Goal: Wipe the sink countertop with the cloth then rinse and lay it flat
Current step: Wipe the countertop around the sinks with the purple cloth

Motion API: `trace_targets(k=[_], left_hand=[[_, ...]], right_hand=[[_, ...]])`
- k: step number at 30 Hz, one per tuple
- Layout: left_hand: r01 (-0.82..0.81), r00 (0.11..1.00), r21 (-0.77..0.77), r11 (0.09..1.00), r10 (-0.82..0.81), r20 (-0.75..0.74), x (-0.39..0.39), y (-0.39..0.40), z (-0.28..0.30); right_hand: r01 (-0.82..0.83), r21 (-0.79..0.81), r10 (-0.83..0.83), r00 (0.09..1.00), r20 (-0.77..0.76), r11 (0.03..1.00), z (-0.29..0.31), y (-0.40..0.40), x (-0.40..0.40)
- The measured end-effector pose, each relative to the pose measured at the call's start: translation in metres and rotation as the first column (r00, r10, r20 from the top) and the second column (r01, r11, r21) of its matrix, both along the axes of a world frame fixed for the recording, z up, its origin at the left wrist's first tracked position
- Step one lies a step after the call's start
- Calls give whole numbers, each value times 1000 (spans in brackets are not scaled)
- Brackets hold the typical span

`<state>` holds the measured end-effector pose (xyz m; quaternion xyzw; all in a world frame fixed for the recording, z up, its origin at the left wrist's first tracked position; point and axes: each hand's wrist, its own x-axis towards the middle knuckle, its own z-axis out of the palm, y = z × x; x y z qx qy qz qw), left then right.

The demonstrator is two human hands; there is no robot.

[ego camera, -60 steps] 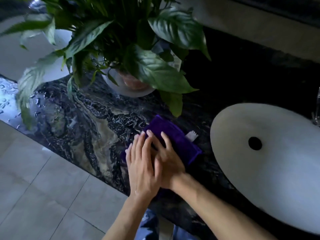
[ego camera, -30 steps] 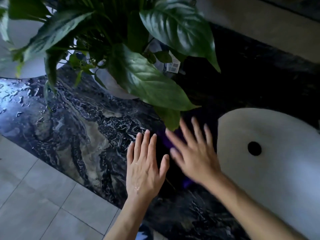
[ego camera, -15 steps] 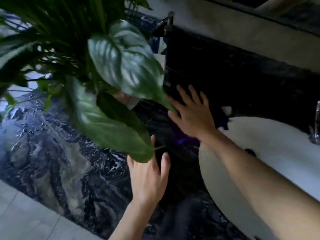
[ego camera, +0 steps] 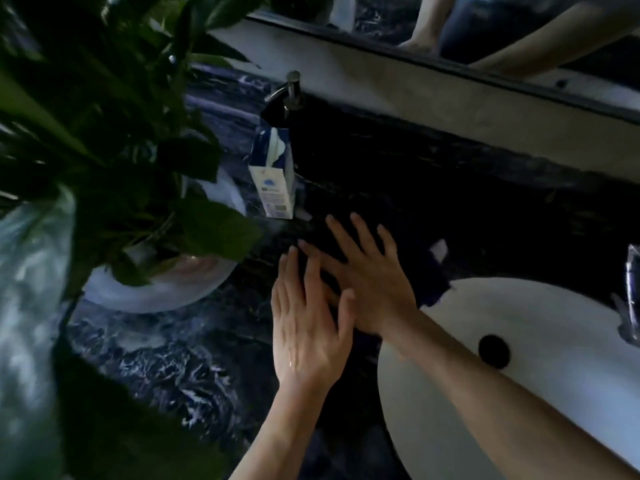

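Head view: the wiping stage is judged to be in progress; rinsing and laying flat are not yet done. The cloth is seen as a dark purple shape lying on the countertop, between the potted plant and the white basin, with one edge at the basin rim. Most of the cloth is covered by the hands, and its outline is hard to tell in the low light.

The right hand is laid flat on the cloth with fingers straight and spread; the cloth is pressed, not gripped. The left hand is placed just beside it, fingers straight and together, its thumb touching or overlapping the right hand. Whether the left palm rests on the cloth or on bare stone cannot be told.

The marbled stone to the left shows bright, blurred patches; whether they are water or veining cannot be told, so it cannot be judged whether this part has been wiped. A small carton and a soap pump stand on the rear strip near the fingertips, and that area is judged to remain.

Remaining steps: completion of wiping, rinsing at the tap, spreading flat.
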<state>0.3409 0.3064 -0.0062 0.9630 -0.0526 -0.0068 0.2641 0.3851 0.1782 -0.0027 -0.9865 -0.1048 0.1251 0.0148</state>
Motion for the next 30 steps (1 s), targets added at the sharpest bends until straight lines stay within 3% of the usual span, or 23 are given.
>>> trace_targets(k=[5,8,11,14,19,23,27,30], left_hand=[[5,1000,61,998,-5,1,1,-1,-1],[10,1000,86,996,-11,4,2,-1,-2],[23,1000,109,994,-24,12,2,-1,-3],[41,999,108,993,-42,16,0,0,-2],[-3,1000,75,997,2,15,2,-1,-4],[6,1000,69,998,-7,17,1,0,-3],[19,1000,40,999,-19,11,2,-1,-1],[25,1000,49,998,-25,3,2,-1,0]], right_hand=[[179,101,-186,981,60,979,-3,-25,85],[284,90,-291,953,82,955,-5,-23,88],[223,84,-233,962,143,971,-6,-2,39],[77,60,-82,994,74,995,-7,-4,11],[291,122,-301,950,77,949,-2,-49,86],[343,97,-353,928,115,934,-4,-56,57],[182,18,-183,978,99,983,-7,-14,-34],[71,45,-74,995,65,996,-5,-11,-34]])
